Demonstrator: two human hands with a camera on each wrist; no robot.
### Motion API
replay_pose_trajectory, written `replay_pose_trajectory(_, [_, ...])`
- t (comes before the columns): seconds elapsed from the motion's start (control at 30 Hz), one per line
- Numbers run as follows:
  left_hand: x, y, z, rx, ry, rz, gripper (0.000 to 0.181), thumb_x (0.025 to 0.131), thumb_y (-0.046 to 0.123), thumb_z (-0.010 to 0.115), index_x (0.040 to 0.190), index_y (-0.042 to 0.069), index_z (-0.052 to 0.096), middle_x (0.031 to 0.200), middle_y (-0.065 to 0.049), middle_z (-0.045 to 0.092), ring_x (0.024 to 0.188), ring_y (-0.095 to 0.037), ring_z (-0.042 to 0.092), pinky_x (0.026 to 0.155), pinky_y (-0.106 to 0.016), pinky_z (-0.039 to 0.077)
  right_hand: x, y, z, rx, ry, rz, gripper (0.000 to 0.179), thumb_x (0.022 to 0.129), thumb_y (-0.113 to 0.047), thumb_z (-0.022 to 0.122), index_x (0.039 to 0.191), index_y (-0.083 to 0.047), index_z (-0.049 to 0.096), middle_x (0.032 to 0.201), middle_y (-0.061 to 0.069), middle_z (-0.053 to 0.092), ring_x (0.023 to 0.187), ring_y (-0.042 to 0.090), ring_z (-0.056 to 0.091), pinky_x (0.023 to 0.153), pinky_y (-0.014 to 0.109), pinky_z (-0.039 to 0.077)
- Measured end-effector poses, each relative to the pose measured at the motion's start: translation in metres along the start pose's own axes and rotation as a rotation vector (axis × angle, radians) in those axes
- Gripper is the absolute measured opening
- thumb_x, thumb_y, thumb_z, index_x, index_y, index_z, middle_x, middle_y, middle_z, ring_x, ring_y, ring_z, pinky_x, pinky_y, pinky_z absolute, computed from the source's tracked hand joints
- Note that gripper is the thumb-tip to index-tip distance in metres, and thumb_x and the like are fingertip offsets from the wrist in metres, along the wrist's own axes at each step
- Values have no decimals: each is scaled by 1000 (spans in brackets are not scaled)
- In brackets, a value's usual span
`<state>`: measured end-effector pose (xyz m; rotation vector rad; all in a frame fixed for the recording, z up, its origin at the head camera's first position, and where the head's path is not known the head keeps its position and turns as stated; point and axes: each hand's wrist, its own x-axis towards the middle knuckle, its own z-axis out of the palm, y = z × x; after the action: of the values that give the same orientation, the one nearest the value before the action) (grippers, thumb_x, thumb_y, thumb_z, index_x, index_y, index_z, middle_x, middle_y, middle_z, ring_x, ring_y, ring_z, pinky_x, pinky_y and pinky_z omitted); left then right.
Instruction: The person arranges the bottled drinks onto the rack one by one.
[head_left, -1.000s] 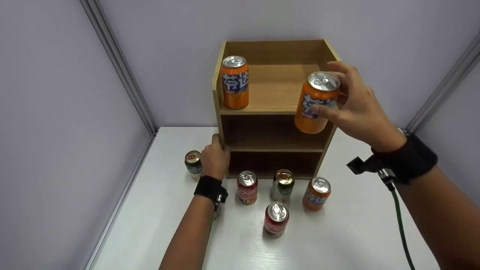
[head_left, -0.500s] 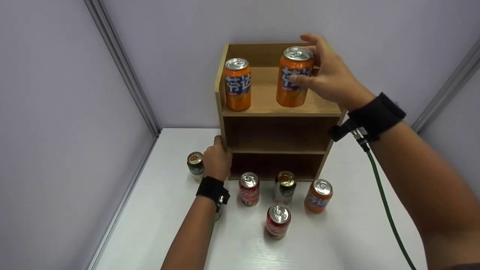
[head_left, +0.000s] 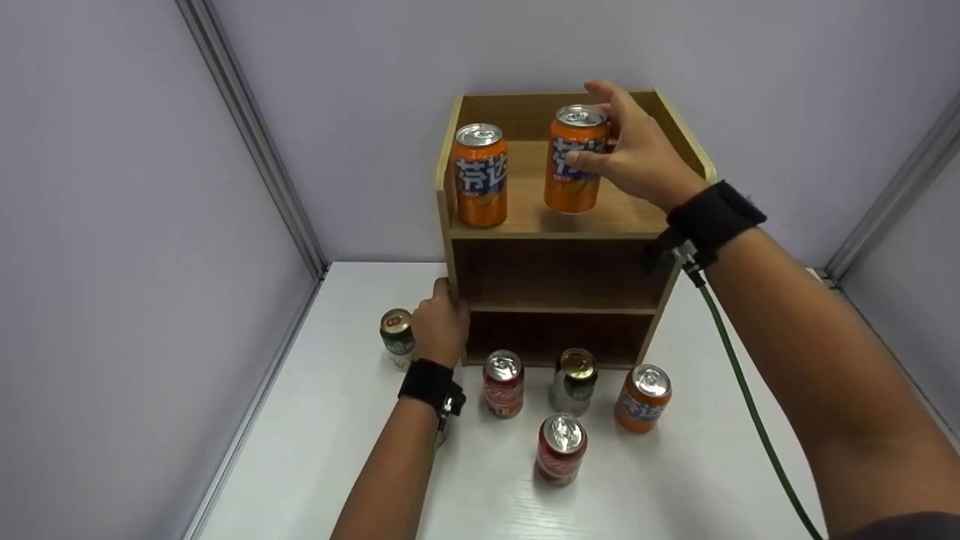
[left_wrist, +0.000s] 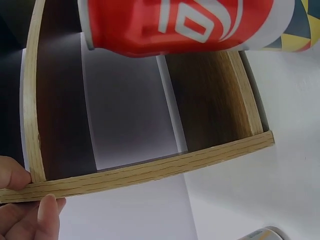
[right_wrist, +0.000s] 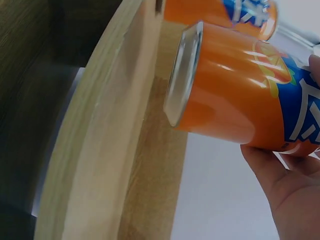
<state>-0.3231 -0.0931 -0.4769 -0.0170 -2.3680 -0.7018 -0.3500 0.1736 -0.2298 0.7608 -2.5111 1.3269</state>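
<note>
My right hand (head_left: 636,154) grips an orange Fanta soda can (head_left: 574,180), upright, close over the top board of a small wooden shelf (head_left: 570,235). The right wrist view shows the can's silver bottom (right_wrist: 182,75) apart from the board. A second orange soda can (head_left: 481,187) stands at the left end of that top level. Low on the shelf's left side panel (left_wrist: 150,172), my left hand (head_left: 441,326) pinches the panel edge, thumb and fingers on opposite sides. The two lower levels show no cans.
On the white table before the shelf stand a red cola can (head_left: 503,386), a green-and-white can (head_left: 574,384), an orange can (head_left: 643,400) and a nearer red can (head_left: 560,452). Another green can (head_left: 397,339) stands left of my left hand. A green cable (head_left: 742,382) hangs from my right wrist.
My right hand has carried the orange soda can left and up from the shelf's right front, then in over the top level. My left hand keeps its grip on the side panel.
</note>
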Motion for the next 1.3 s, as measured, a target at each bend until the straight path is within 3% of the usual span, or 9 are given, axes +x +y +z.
replay_pose_trajectory(0.47, [0, 3, 2, -12, 16, -10, 26, 84, 9, 67, 107, -2, 63, 74, -19, 68, 60, -34, 66, 49, -47, 47, 7, 13, 9, -3, -4, 55, 88, 88, -22, 73, 155, -26, 17, 142, 8, 43, 125, 22, 48, 102, 43, 39])
replay_pose_trajectory(0.8, [1, 6, -3, -4, -48, -44, 32, 88, 15, 70, 114, 0, 61, 84, -20, 70, 67, -32, 68, 55, -45, 50, 8, 14, 13, -2, 0, 80, 88, 88, -26, 73, 155, -28, 16, 144, 8, 42, 126, 23, 47, 103, 44, 37])
replay_pose_trajectory(1.3, [1, 6, -9, 17, -56, -50, 31, 88, 15, 69, 113, -1, 61, 85, -19, 70, 68, -31, 69, 56, -43, 51, 4, 12, 16, -8, 4, 72, 90, 87, -22, 74, 155, -30, 15, 145, 6, 41, 128, 20, 46, 105, 43, 35])
